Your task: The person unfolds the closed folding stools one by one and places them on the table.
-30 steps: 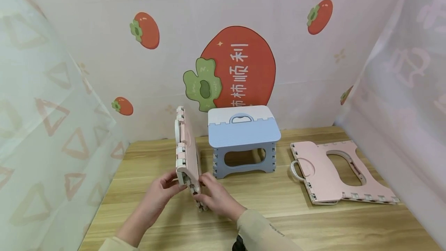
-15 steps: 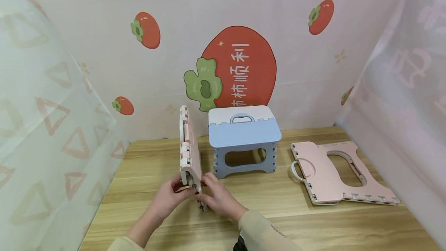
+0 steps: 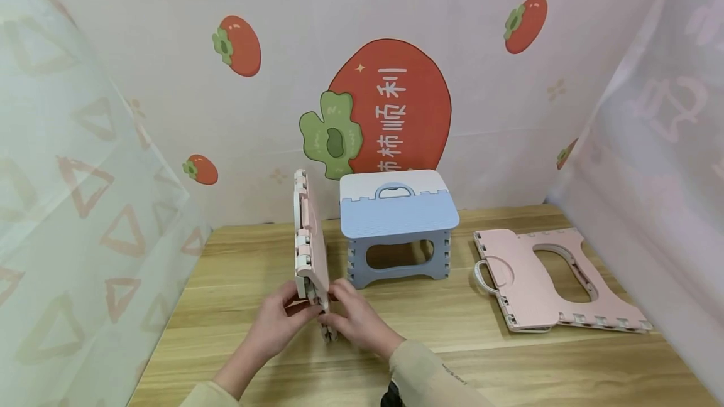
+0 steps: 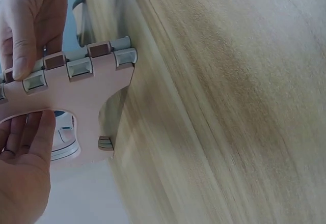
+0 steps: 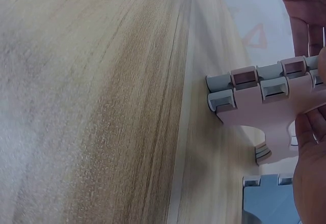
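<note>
A pink and white folding stool (image 3: 315, 247), folded nearly flat, stands on edge with its narrow hinged side facing the head view. My left hand (image 3: 277, 322) grips its near lower part from the left. From the other side, my right hand (image 3: 359, 318) holds the same part. In the left wrist view, left-hand fingers (image 4: 43, 137) reach into the cutout of a pink leg panel (image 4: 89, 99), while the thumb of the right hand (image 4: 30, 20) lies on the hinge row. The right wrist view has right-hand fingers (image 5: 305, 132) at the opposite leg panel's opening.
Behind stands an unfolded blue stool (image 3: 398, 215) with a white top section. On the right, another pink stool (image 3: 528, 281) lies flat, partly folded, its handle (image 3: 483, 278) sticking out. All rest on a wood-grain table (image 3: 237, 281), with a printed cloth (image 3: 271, 80) hanging behind.
The pink stool's upper end has swung slightly right, bringing it more upright. My left hand has shifted right with it, closer to the right hand, which stays nearly in place.
</note>
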{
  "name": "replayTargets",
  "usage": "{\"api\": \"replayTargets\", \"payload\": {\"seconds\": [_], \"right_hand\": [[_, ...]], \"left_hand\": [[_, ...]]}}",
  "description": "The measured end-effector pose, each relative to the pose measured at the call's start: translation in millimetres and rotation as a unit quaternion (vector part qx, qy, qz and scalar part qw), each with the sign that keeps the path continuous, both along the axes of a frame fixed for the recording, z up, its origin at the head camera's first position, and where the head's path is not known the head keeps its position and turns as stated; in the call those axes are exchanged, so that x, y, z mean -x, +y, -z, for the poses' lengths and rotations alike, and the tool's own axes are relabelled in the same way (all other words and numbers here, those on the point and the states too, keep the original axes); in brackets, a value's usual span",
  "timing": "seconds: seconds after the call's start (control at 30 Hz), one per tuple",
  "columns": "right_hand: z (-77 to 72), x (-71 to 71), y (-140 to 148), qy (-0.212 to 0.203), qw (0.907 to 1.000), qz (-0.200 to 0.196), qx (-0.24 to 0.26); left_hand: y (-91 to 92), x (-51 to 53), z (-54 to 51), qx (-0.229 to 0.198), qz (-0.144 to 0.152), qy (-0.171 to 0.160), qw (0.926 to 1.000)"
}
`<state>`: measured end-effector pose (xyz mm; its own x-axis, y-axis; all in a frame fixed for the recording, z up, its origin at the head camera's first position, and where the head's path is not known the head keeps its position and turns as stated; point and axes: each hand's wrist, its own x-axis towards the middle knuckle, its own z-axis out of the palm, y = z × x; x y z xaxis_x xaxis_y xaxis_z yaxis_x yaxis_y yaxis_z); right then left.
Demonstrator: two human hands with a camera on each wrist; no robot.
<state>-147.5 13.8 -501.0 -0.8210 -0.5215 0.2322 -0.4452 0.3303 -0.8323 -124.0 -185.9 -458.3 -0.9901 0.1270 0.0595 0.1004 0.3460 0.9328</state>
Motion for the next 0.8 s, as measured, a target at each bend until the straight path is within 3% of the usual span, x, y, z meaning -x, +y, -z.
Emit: {"api": "replayTargets", "payload": {"seconds": [0.3, 0.8], "right_hand": [[-2.1, 1.4, 1.4, -0.001, 1.0, -0.007, -0.003], [-0.4, 1.7, 1.3, 0.017, 0.9998, -0.003, 0.006]], "left_hand": [[-1.1, 1.2, 4.5, 0.007, 0.013, 0.031, 0.9994], [-0.3, 1.7, 5.0, 0.04, 0.007, 0.045, 0.9982]]}}
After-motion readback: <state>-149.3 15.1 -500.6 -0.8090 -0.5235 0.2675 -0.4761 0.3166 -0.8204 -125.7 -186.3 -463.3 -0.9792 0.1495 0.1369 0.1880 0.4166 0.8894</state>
